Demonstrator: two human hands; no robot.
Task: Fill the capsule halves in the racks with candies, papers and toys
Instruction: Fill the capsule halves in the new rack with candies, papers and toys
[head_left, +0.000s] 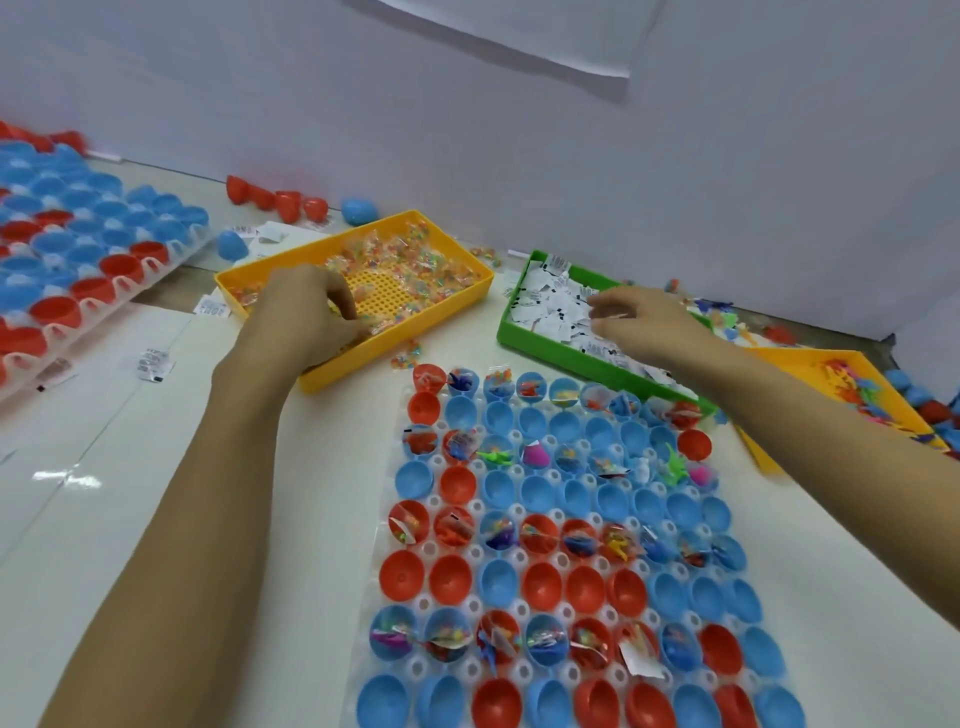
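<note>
Yellow tray w/ wrapped candies sits under the left hand; fingers curl down into the near end of the tray, pinching at candy packets. Can't tell exactly how many it grips. Right hand is over the green tray of white papers, fingers bent, tips just touching the paper pile; can't tell if a slip is actually held. Second yellow tray w/ small coloured toys lies right of the right hand, partly behind its forearm.

Between & below both forearms, on the white counter, is the clear rack of red & blue capsule halves. Rows alternate: some halves hold candy, paper & toy bits, others are bare, incl. the nearest row.

Left of the left hand, well apart, a second rack w/ blue & red halves stands tilted at the counter edge. Beyond the trays, near the white wall, lie loose red halves & a blue one. Few stray paper slips lie on the counter left of the left forearm.
</note>
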